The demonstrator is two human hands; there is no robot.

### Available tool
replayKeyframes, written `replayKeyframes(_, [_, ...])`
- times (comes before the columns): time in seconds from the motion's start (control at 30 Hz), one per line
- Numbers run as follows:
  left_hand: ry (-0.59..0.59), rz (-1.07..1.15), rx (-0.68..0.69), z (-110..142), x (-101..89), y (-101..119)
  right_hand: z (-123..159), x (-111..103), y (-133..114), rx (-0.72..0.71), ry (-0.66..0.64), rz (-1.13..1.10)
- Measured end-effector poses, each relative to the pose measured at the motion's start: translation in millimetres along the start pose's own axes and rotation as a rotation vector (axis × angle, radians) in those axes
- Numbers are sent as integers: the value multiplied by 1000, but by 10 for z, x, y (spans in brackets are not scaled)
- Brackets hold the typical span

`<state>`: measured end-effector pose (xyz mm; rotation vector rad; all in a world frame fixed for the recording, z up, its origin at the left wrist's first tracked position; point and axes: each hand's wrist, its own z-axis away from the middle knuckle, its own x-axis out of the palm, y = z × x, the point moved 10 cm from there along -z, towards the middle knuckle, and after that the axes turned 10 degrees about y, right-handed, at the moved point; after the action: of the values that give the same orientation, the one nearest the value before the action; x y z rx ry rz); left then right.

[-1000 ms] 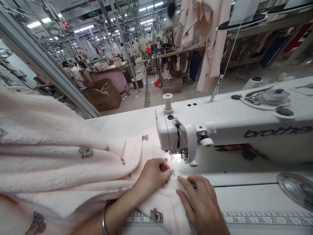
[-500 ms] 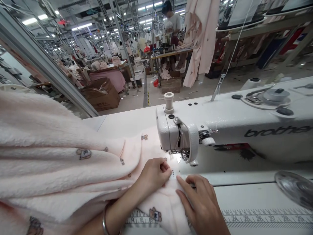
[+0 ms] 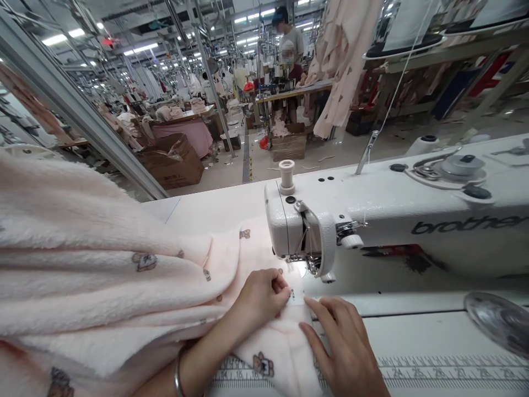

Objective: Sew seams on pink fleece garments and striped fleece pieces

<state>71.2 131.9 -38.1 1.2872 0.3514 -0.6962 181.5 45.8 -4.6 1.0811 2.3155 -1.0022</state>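
Note:
Pale pink fleece fabric (image 3: 173,295) with printed bears lies in folds across the left and runs under the head of a white sewing machine (image 3: 285,220). My left hand (image 3: 260,295) rests on the fabric just in front of the needle area, thumb and forefinger pinched at the left edge of a small white label (image 3: 294,296) with tiny print. My right hand (image 3: 343,342) lies at the fabric's right edge, fingers apart, with forefinger and thumb tips at the cloth beside the label. The needle's tip is too small to make out.
A printed ruler strip (image 3: 438,370) runs along the table's near edge. A clear round disc (image 3: 496,322) stands at the right. Red-handled snips (image 3: 392,250) lie behind the machine arm. Beyond the table are a cardboard box (image 3: 176,162), hanging pink cloth (image 3: 343,71) and people at another machine.
My right forefinger has shifted slightly right, away from the label, showing more of it. My left hand keeps its pinch almost in place. The hanging cloth in the background has swung.

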Motion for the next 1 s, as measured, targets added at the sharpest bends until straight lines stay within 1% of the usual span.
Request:
replayKeyframes(0.2, [1, -10, 14, 3, -14, 12, -6, 22, -24, -34, -24, 13])
replayKeyframes(0.53, [6, -46, 19, 8, -18, 27, -34, 6, -50, -58, -11, 36])
replayKeyframes(0.7, [5, -96, 42, -11, 4, 34, -41, -6, -62, -60, -6, 35])
replayKeyframes(0.8, [31, -156, 76, 38, -48, 99, -38, -11, -53, -46, -3, 36])
replayKeyframes(0.87, [80, -225, 147, 141, -149, 202, -35, -9, -44, -33, -7, 39])
replayKeyframes(0.9, [95, -273, 216, 218, -193, 278, -33, -2, -40, -28, -15, 40])
replayKeyframes(0.93, [87, -327, 293, 309, -211, 347, -30, 4, -40, -24, -22, 40])
replayKeyframes(1.0, [19, -441, 456, 512, -173, 438, -27, 9, -41, -20, -29, 39])
